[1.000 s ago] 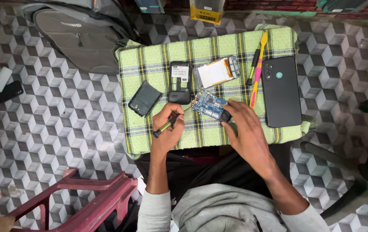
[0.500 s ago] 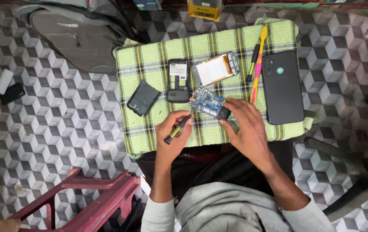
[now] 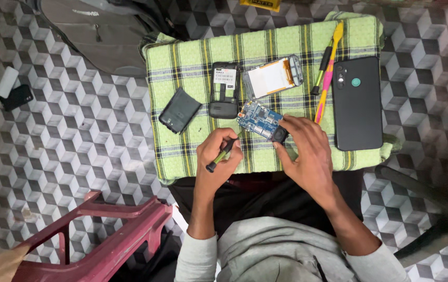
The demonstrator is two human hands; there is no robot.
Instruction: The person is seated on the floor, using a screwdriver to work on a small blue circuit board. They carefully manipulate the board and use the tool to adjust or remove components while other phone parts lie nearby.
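The left hand [image 3: 218, 156] is closed in a pen-style pinch on a small green-and-black screwdriver [image 3: 223, 153], its tip aimed up and to the right. The right hand [image 3: 305, 149] presses fingertips onto the lower right corner of a blue circuit board [image 3: 259, 120], pinning it flat. The board lies just above and right of the screwdriver tip, close but apparently not touching; its long axis runs diagonally from upper left to lower right. The right hand is the nearer one. All rests on a green checked cloth [image 3: 192, 57], along with a black battery [image 3: 180, 110], a black phone housing [image 3: 224, 90], a display module [image 3: 272, 77], a black smartphone [image 3: 357, 102] and pry tools [image 3: 329, 68]. A patterned tile floor [image 3: 77, 136] surrounds it; a red plastic stool [image 3: 103, 235] stands at lower left.
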